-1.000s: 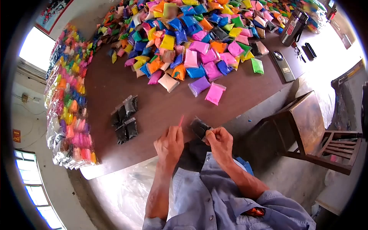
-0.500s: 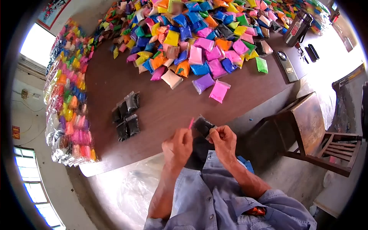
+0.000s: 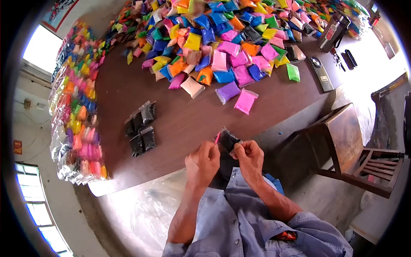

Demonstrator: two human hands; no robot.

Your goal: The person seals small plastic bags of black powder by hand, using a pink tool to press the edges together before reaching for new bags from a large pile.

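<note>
My right hand (image 3: 249, 156) pinches a small clear bag of black powder (image 3: 227, 139) at the near edge of the brown table (image 3: 180, 115). My left hand (image 3: 202, 162) grips a thin pink stick (image 3: 217, 137) whose tip is at the bag's left side, touching or nearly touching it. Both hands are close together over my lap. Several filled black bags (image 3: 140, 128) lie in a small group on the table to the left.
A big heap of coloured powder bags (image 3: 222, 38) covers the far table. A long plastic sack of mixed coloured bags (image 3: 75, 103) lies along the left edge. A metal flask (image 3: 333, 31), a scale (image 3: 321, 73) and wooden chairs (image 3: 342, 141) are at the right.
My left hand has moved right, bringing the pink stick from apart from the black bag to right against it. The right hand has raised the bag slightly.
</note>
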